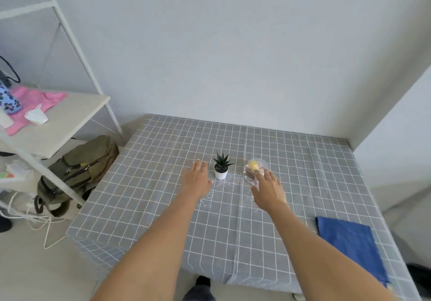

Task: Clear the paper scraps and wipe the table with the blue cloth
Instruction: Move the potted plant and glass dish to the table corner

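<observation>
With fine paper scraps (221,187) strewn just in front of the plant (221,166), the left hand (195,179) lies flat and released beside it, the right hand (268,187) touches the bowl (255,169) with loose fingers, probably to shift it aside, and the cloth (349,244) waits nearer the person, well apart on the tabletop (144,195).

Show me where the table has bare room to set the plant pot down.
Bare: the far strip of table by the wall, the left part beside the left hand, and the near middle left of the blue cloth. Crowded: the centre, where plant pot, glass bowl and right hand cluster.
</observation>
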Tool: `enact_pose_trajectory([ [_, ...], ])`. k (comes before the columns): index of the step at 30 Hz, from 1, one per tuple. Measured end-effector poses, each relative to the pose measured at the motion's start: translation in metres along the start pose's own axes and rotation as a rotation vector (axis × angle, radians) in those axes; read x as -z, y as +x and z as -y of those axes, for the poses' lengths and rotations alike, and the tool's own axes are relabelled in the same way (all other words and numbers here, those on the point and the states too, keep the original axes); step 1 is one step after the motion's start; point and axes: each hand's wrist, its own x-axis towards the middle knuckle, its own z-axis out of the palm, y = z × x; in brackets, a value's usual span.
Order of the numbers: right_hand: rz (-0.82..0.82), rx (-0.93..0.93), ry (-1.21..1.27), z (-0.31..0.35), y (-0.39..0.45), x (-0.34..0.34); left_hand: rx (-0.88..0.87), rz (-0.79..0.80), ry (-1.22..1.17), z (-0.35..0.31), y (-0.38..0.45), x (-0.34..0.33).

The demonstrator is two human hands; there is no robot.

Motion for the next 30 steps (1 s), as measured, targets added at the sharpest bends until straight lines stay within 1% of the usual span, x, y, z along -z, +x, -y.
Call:
enact_pose_trajectory([
  [7,0.003,-0.101,0.034,-0.007,0.03,-0.018,-0.019,0.074,-0.047,0.012,0.039,-0.026],
  [10,-0.004,-0.127,0.048,-0.008,0.044,-0.025,-0.045,0.117,-0.024,0.019,0.055,-0.04],
  [13,-0.014,-0.163,0.061,-0.011,0.057,-0.03,-0.081,0.121,-0.032,0.025,0.069,-0.05],
  [19,-0.034,-0.183,0.092,-0.015,0.074,-0.043,-0.149,0.069,-0.169,0.025,0.091,-0.063],
  [23,-0.05,-0.181,0.154,-0.018,0.082,-0.052,-0.125,-0.02,-0.28,0.024,0.095,-0.077],
  [28,-0.081,-0.168,0.196,-0.027,0.09,-0.067,-0.102,-0.068,-0.444,0.018,0.107,-0.09],
  [30,-0.099,-0.16,0.226,-0.032,0.095,-0.073,-0.094,-0.116,-0.522,0.014,0.11,-0.093],
])
